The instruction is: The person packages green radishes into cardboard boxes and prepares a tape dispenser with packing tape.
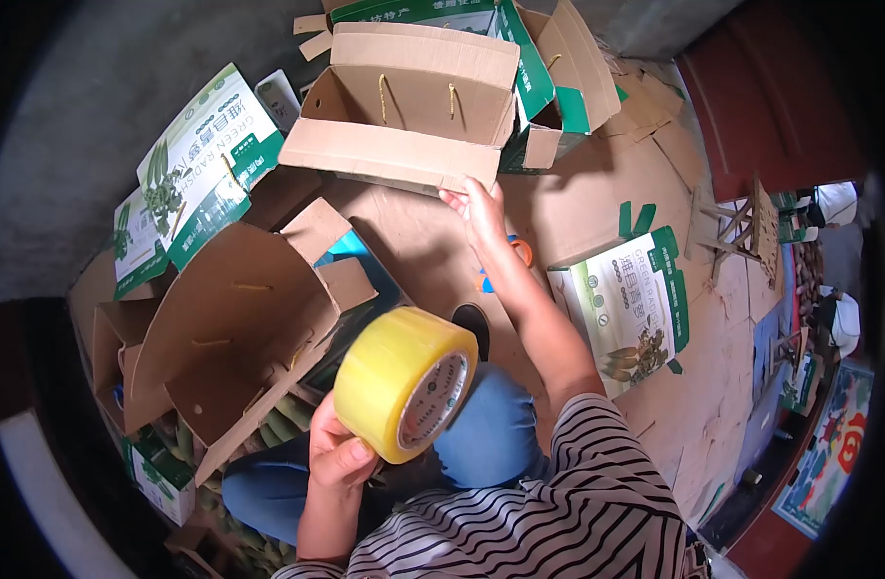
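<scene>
From my remote seat, on the head feed: left hand (pixel 338 452) has its grip closed around a roll of yellow tape (pixel 380 376), held up over the knees, printed core turned toward the right. Right hand (pixel 479 214) reaches out, fingers touching the front flap edge of an open carton (pixel 389 143), near its right corner; I cannot tell whether that grip pinches the board or only rests on it. The carton gapes toward me, two yellow cord handles on its inner wall. Left of the knees, a second open carton (pixel 240 333), tilted, near greenish produce (pixel 286 421). Beyond it, a green-and-white radish box panel (pixel 196 174) leans upright. Right of the forearm, a printed box (pixel 628 304) on the cardboard-covered floor (pixel 582 198). Orange-and-blue object (pixel 523 252), partly hidden behind the forearm.
</scene>
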Demonstrator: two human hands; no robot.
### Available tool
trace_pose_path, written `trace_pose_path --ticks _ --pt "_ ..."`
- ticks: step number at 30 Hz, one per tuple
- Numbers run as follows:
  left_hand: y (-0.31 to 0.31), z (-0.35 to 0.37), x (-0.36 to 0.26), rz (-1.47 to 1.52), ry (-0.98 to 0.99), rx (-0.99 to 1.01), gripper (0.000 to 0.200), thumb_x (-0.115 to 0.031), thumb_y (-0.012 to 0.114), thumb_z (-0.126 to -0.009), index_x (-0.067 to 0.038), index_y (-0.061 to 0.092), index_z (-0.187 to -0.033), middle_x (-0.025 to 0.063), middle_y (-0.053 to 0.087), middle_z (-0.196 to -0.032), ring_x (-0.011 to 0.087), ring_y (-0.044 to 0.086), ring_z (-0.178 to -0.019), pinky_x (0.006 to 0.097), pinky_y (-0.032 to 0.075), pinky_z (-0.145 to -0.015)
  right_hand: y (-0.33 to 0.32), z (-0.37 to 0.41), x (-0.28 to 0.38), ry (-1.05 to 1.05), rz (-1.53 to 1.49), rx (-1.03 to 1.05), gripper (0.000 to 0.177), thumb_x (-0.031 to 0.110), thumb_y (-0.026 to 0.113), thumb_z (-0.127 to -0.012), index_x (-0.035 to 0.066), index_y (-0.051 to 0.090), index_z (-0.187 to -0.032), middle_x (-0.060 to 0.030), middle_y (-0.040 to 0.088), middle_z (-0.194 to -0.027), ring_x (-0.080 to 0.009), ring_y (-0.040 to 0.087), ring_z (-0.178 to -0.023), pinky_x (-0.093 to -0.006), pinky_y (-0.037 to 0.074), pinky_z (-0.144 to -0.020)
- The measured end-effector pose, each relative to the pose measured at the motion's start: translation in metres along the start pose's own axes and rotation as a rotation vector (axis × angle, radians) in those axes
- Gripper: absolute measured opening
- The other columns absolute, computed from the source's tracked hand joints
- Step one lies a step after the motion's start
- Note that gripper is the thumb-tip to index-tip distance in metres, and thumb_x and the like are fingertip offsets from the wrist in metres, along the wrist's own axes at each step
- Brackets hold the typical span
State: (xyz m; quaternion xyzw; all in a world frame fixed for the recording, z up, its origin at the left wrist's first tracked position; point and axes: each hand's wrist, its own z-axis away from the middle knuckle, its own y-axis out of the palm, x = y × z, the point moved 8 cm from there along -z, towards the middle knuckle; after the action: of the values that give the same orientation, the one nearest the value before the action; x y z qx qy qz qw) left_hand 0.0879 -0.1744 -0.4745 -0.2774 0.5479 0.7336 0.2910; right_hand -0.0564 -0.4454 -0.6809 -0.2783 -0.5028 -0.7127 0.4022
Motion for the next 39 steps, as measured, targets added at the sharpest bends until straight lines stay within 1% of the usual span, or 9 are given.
trace_pose_path --ticks 7,12,14,16,20,23,27,34,39 --pt "0.019 -0.003 -0.022 0.253 0.115 0.162 0.052 -0.032 0.068 -0.078 0.006 0.054 -0.112 0.0150 0.057 -0.082 0.0268 0.056 -0.078 0.0503 0.032 -0.107 -0.029 0.042 -0.012 0.410 0.287 0.174 0.050 0.037 0.061 -0.092 0.003 0.043 -0.124 -0.0152 0.060 -0.112 -0.0238 0.066 -0.093 -0.0324 0.054 -0.076" --pt "0.028 0.001 -0.027 0.351 0.054 0.171 0.041 -0.033 0.067 -0.080 -0.001 0.052 -0.102 0.0053 0.048 -0.071 0.0194 0.048 -0.072 0.0533 0.027 -0.109 0.020 0.127 0.053 0.362 0.474 0.605 0.048 0.045 0.048 -0.097 0.003 0.049 -0.121 -0.0135 0.060 -0.111 -0.0185 0.065 -0.091 -0.0285 0.051 -0.076" --pt "0.031 0.003 -0.026 0.398 0.032 0.204 0.040 -0.033 0.066 -0.080 -0.001 0.053 -0.101 0.0053 0.047 -0.070 0.0199 0.048 -0.072 0.0535 0.028 -0.108 0.064 0.176 0.098 0.316 0.445 0.819 0.064 0.055 0.045 -0.095 0.000 0.046 -0.127 -0.0147 0.058 -0.118 -0.0196 0.061 -0.103 -0.0316 0.048 -0.087" --pt "0.034 0.006 -0.025 0.436 0.042 0.243 0.040 -0.033 0.063 -0.081 0.000 0.055 -0.102 0.0056 0.048 -0.070 0.0197 0.048 -0.071 0.0539 0.030 -0.106 0.106 0.229 0.130 0.156 0.362 1.069 0.072 0.055 0.050 -0.093 -0.002 0.039 -0.137 -0.0125 0.055 -0.124 -0.0167 0.059 -0.104 -0.0306 0.046 -0.089" --pt "0.022 0.016 -0.028 0.325 0.135 0.246 0.059 -0.038 0.062 -0.081 0.003 0.049 -0.122 0.0096 0.052 -0.084 0.0219 0.050 -0.080 0.0417 0.037 -0.101 0.132 0.274 0.145 0.226 0.530 0.978 0.071 0.027 0.072 -0.082 -0.002 0.037 -0.136 -0.0102 0.054 -0.122 -0.0163 0.053 -0.112 -0.0312 0.041 -0.097" --pt "0.011 0.030 -0.038 0.228 0.185 0.076 0.086 -0.043 0.070 -0.077 0.001 0.033 -0.140 0.0142 0.054 -0.123 0.0232 0.054 -0.112 0.0358 0.040 -0.100 0.137 0.285 0.141 0.149 0.466 0.870 0.066 0.023 0.076 -0.078 -0.002 0.042 -0.131 -0.0099 0.057 -0.116 -0.0167 0.055 -0.109 -0.0307 0.043 -0.094" --pt "-0.002 0.046 -0.051 -0.166 0.390 -0.050 0.088 -0.030 0.081 -0.074 -0.004 0.032 -0.143 0.0111 0.050 -0.133 0.0188 0.047 -0.125 0.0334 0.036 -0.105 0.144 0.308 0.148 -0.321 0.731 0.899 0.065 0.018 0.079 -0.072 0.000 0.046 -0.125 -0.0130 0.062 -0.107 -0.0194 0.062 -0.098 -0.0316 0.049 -0.085" --pt "-0.009 0.067 -0.068 -0.475 0.515 -0.099 0.071 -0.014 0.070 -0.083 -0.003 0.034 -0.143 0.0146 0.049 -0.137 0.0250 0.046 -0.128 0.0369 0.038 -0.105 0.164 0.362 0.160 -0.861 0.972 1.051 0.071 0.011 0.083 -0.063 -0.002 0.047 -0.123 -0.0160 0.062 -0.109 -0.0252 0.065 -0.095 -0.0341 0.051 -0.084" --pt "0.006 0.102 -0.098 -0.998 0.787 -0.269 0.061 0.006 0.059 -0.076 -0.001 0.046 -0.135 0.0205 0.046 -0.139 0.0343 0.043 -0.131 0.0397 0.035 -0.107 0.172 0.376 0.156 -0.956 0.949 1.027 0.072 0.010 0.082 -0.057 0.000 0.050 -0.121 -0.0158 0.064 -0.100 -0.0305 0.064 -0.082 -0.0364 0.051 -0.071"
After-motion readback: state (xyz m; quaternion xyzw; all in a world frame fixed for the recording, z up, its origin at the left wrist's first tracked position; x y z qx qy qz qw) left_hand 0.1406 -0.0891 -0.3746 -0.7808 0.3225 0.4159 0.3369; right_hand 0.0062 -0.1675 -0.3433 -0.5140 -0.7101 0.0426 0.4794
